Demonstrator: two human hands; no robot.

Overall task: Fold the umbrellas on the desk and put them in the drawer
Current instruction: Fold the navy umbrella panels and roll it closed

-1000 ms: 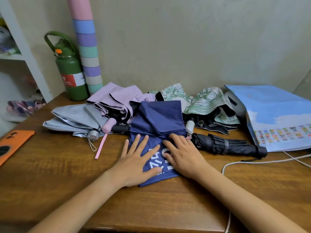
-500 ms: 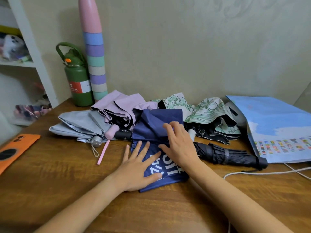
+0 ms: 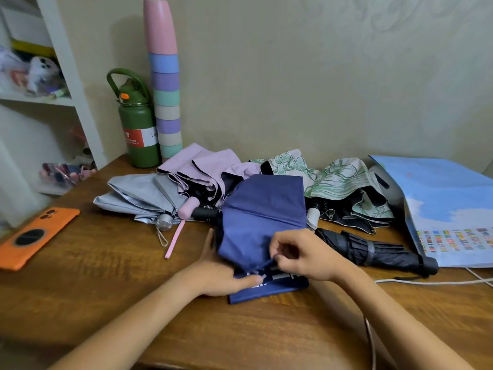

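A navy blue umbrella [image 3: 262, 214] with white lettering lies at the middle of the wooden desk [image 3: 106, 276]. My right hand [image 3: 304, 253] pinches a fold of its cloth near the front edge. My left hand [image 3: 221, 276] lies partly under that raised cloth, with its thumb on the lettered part. Behind it lie a grey umbrella [image 3: 138, 196], a lilac umbrella [image 3: 202, 166] with a pink handle, and a white umbrella with green flower print [image 3: 338, 180]. A rolled black umbrella [image 3: 373, 249] lies to the right. No drawer is in view.
An orange phone [image 3: 34, 236] lies at the desk's left. A green bottle [image 3: 137, 129] and a stack of pastel cups [image 3: 165, 84] stand at the wall. A blue bag [image 3: 448, 206] and white cables [image 3: 426, 281] are at the right. White shelves [image 3: 66, 76] stand left.
My right hand went from flat on the navy cloth to pinching a fold and pulling it toward me. My left hand slid partly under the cloth. The camera moved closer.
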